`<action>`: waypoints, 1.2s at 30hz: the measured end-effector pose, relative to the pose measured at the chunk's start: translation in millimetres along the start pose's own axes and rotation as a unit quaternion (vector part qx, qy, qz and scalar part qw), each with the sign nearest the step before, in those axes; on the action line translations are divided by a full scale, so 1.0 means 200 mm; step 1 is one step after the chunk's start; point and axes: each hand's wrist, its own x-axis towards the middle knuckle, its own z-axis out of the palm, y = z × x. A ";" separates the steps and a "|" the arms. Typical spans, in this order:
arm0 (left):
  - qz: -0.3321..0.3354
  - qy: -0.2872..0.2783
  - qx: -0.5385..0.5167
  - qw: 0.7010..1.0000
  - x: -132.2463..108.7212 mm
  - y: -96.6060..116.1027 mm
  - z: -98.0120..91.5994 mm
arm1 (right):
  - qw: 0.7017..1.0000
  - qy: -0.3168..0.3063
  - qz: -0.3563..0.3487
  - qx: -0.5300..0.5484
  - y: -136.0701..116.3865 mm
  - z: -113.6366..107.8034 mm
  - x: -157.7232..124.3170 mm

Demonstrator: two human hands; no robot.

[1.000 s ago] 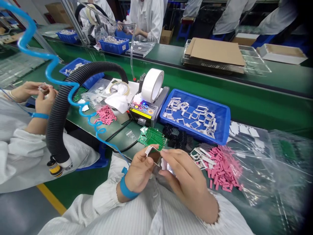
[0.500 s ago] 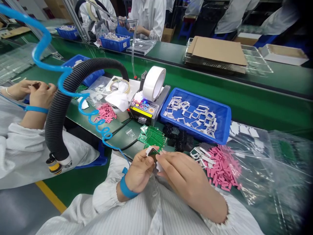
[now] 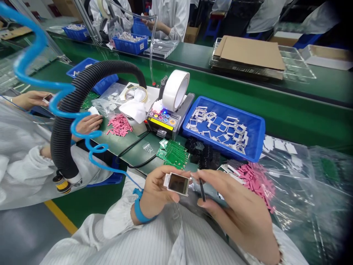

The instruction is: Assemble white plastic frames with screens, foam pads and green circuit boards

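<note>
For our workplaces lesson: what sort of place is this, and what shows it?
Probably an electronics assembly line: green circuit boards near a blue tray of metal frames, a tape dispenser, the left hand holding a framed screen, the right hand a thin dark strip.

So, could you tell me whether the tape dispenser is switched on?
On: a blue light glows on the tape dispenser panel, by its coloured buttons.
</note>
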 end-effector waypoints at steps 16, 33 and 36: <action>-0.016 -0.026 -0.012 0.999 -0.02 0.02 -0.01 | 0.999 -0.012 -0.032 0.027 -0.05 0.03 0.01; 0.077 0.000 0.089 0.993 0.00 0.04 0.01 | 0.997 -0.008 -0.042 -0.059 -0.05 -0.01 0.04; 0.147 0.004 0.125 0.981 0.01 0.03 -0.01 | 0.997 -0.018 -0.072 -0.030 -0.07 0.00 0.06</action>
